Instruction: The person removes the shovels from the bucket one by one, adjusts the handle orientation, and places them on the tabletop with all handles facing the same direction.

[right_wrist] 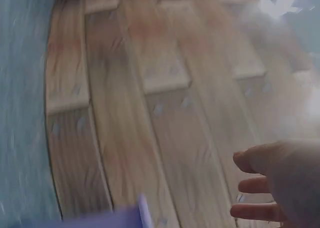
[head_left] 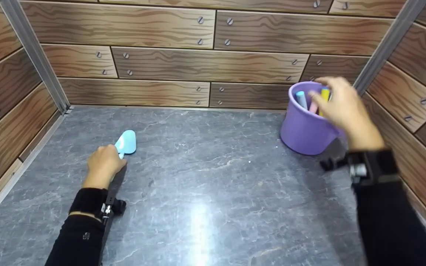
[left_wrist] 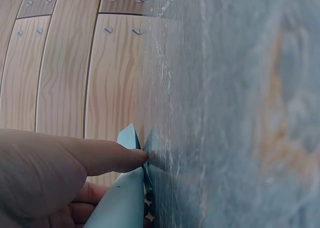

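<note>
My left hand (head_left: 104,162) grips a light blue toy shovel (head_left: 127,142) low on the grey surface at the left. In the left wrist view the thumb lies along the shovel (left_wrist: 120,200) and the fingers wrap beneath it. At the back right stands a purple bucket (head_left: 305,135) holding a light blue piece (head_left: 301,99), a pink piece (head_left: 313,107) and a yellow piece (head_left: 324,94). Over the bucket's right rim hovers my right hand (head_left: 342,105), slightly blurred, its fingers loosely bent. The right wrist view shows nothing between these fingers (right_wrist: 257,185).
Wood-patterned panels (head_left: 161,62) enclose the grey marbled surface (head_left: 205,177) at the back and both sides. Metal corner strips (head_left: 37,55) join the panels. The bucket stands close to the back and right walls.
</note>
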{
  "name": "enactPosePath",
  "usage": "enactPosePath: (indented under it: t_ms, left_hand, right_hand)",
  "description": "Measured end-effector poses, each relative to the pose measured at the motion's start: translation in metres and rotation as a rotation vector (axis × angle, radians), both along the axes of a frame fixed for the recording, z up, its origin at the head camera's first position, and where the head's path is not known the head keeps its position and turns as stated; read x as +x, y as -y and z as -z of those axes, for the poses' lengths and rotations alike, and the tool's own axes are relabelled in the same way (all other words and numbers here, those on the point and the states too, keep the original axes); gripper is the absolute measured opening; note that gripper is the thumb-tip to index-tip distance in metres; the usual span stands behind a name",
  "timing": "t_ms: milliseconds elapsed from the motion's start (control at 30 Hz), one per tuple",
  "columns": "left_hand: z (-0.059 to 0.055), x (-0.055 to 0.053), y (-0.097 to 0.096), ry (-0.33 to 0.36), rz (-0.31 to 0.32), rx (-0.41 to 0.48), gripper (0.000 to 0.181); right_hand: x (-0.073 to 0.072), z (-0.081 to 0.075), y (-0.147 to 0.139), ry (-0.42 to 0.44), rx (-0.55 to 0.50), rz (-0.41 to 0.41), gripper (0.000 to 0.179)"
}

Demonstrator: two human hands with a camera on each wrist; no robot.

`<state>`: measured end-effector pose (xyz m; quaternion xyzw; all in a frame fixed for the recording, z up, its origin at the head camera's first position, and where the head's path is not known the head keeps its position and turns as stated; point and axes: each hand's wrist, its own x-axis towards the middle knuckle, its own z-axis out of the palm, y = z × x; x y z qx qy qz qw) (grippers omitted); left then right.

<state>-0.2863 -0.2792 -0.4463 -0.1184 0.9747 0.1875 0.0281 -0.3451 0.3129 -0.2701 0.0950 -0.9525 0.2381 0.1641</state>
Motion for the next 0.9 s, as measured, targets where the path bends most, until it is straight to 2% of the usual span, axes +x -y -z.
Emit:
enactPosePath:
  t_ms: [67,167,267,367,567,767,900]
  left_hand:
    - [0.002,0.001,0.001,0.003,-0.002,0.001,0.048]
    - [0.008,0.003,0.0,0.009,0.001,0.0,0.05]
    - [0.011,0.006,0.001,0.012,0.002,0.0,0.051]
    - [0.011,0.006,0.002,0.011,-0.002,0.006,0.052]
    - [0.008,0.004,0.002,0.017,-0.005,0.016,0.055]
    - [0.008,0.004,0.001,0.009,-0.008,0.015,0.055]
    - [0.006,0.003,0.0,0.002,0.0,0.009,0.054]
  right_hand:
    - [-0.019,-0.008,-0.015,0.072,0.08,0.054,0.062]
    - [-0.041,-0.01,-0.036,0.165,0.192,0.054,0.063]
    - [-0.054,-0.008,-0.049,0.294,0.289,0.027,0.067]
    - [-0.06,-0.007,-0.057,0.361,0.346,0.02,0.072]
    - [-0.067,-0.002,-0.06,0.387,0.343,0.011,0.074]
    - [-0.074,0.015,-0.052,0.426,0.316,-0.082,0.072]
    - [-0.086,0.031,-0.053,0.448,0.298,-0.151,0.067]
